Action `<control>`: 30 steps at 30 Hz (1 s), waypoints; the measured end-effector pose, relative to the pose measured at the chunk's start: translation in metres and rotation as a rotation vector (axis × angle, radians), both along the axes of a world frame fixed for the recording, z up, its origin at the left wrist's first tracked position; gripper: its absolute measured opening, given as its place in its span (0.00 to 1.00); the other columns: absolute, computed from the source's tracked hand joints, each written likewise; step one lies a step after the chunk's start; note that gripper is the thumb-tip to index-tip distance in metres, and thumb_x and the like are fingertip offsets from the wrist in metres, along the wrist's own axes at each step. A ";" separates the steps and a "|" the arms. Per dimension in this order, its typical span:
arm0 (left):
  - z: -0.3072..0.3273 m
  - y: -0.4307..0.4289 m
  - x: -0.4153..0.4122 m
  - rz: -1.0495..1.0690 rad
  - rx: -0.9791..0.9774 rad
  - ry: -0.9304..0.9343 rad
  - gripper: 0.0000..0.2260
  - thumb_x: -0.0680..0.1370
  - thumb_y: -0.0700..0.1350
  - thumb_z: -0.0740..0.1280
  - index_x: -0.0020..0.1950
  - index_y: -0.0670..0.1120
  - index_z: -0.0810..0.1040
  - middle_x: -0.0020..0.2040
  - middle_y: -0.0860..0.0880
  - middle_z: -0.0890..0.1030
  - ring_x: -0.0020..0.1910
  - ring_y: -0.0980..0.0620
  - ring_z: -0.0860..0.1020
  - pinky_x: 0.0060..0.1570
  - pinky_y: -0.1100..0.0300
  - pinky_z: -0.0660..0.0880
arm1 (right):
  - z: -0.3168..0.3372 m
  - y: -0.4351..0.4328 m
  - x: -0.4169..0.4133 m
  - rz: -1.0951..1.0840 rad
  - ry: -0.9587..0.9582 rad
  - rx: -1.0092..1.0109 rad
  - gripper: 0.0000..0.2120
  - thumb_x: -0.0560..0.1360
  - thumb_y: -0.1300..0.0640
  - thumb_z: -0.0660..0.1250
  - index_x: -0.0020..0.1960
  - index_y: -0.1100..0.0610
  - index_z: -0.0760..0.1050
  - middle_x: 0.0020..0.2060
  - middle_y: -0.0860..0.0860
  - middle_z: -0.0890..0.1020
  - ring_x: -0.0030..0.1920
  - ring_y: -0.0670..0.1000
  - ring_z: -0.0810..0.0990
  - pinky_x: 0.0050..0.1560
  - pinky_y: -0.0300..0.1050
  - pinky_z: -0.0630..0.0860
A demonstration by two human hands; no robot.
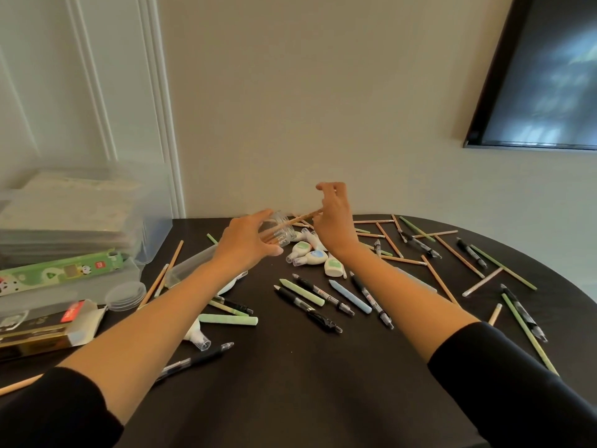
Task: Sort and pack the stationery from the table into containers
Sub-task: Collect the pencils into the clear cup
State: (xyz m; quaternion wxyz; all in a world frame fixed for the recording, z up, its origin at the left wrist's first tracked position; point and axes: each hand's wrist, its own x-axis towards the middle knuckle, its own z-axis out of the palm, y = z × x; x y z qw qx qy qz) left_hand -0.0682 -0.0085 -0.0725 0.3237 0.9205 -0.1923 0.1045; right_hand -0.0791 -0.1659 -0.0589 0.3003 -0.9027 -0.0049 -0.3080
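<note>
At the far left, the stacked storage boxes (pixel 64 221) and a round lid (pixel 126 294) sit on the table (pixel 290 399), and the lid is off its container. A long clear case (pixel 190 266) lies just right of them; I cannot tell whether it holds anything. The left hand (pixel 248 240) is curled round the clear jar (pixel 280 233) and holds it tilted above the table, mouth toward the right. A bundle of wooden pencils (pixel 298 218) is partly inside the jar with its ends protruding. The right hand (pixel 334 218) meets those ends with loosely bent fingers. Its back faces me, so I cannot tell whether it pinches or merely pushes them. I judge the task to be at an early stage, with only this one pencil bundle going into a container. The correction tapes (pixel 315 257), the pens (pixel 323 295) and many loose pencils (pixel 439 279) are still scattered across the centre and right of the table and not yet sorted.
</note>
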 end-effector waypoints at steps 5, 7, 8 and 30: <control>-0.002 -0.009 0.004 0.016 0.037 -0.013 0.34 0.69 0.48 0.75 0.72 0.49 0.65 0.65 0.45 0.75 0.64 0.46 0.72 0.61 0.52 0.69 | -0.011 0.005 -0.001 0.232 0.070 0.371 0.27 0.72 0.78 0.56 0.67 0.60 0.65 0.68 0.55 0.66 0.69 0.51 0.66 0.63 0.37 0.66; -0.003 -0.012 0.006 0.036 0.050 -0.026 0.33 0.68 0.49 0.75 0.71 0.50 0.67 0.64 0.46 0.76 0.63 0.46 0.73 0.60 0.52 0.69 | -0.018 0.005 -0.004 0.268 0.122 0.569 0.23 0.74 0.75 0.59 0.66 0.59 0.66 0.65 0.54 0.71 0.63 0.48 0.73 0.55 0.34 0.72; -0.003 -0.014 0.007 0.045 0.050 -0.032 0.32 0.68 0.49 0.75 0.70 0.50 0.68 0.63 0.46 0.77 0.62 0.45 0.73 0.60 0.52 0.70 | -0.023 0.003 -0.006 0.284 0.152 0.639 0.22 0.74 0.74 0.59 0.65 0.59 0.66 0.62 0.55 0.75 0.56 0.46 0.77 0.51 0.34 0.75; -0.019 -0.105 -0.008 -0.083 0.170 -0.043 0.35 0.70 0.49 0.74 0.74 0.47 0.62 0.68 0.47 0.73 0.66 0.48 0.70 0.63 0.54 0.66 | -0.062 -0.178 -0.070 -0.390 0.970 -0.274 0.22 0.73 0.62 0.67 0.65 0.62 0.67 0.60 0.57 0.74 0.59 0.55 0.74 0.55 0.45 0.72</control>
